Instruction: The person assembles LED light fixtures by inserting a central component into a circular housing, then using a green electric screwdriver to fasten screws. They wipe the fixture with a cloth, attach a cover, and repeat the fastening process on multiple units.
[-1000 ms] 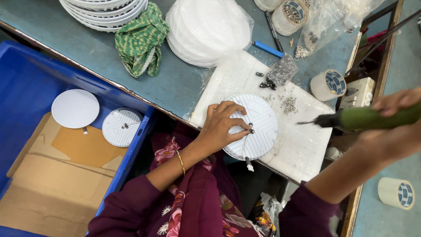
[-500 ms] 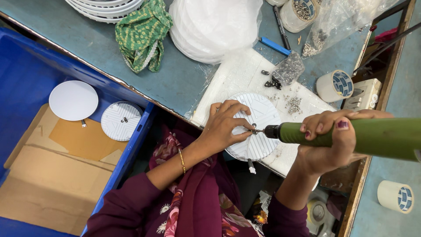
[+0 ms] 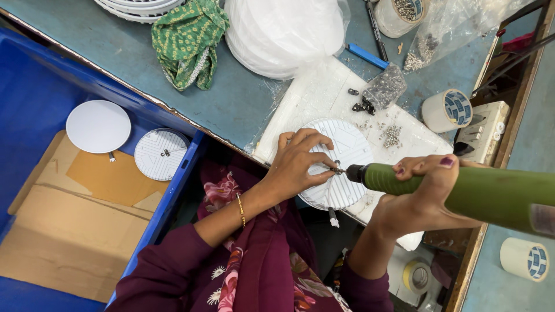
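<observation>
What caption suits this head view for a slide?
Left hand steadies a ribbed white disc while the right hand presses a green electric screwdriver to it.

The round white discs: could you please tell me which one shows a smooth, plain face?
The smooth disc at far left in the blue crate; the ribbed disc beside it and the held disc show grooves.
</observation>
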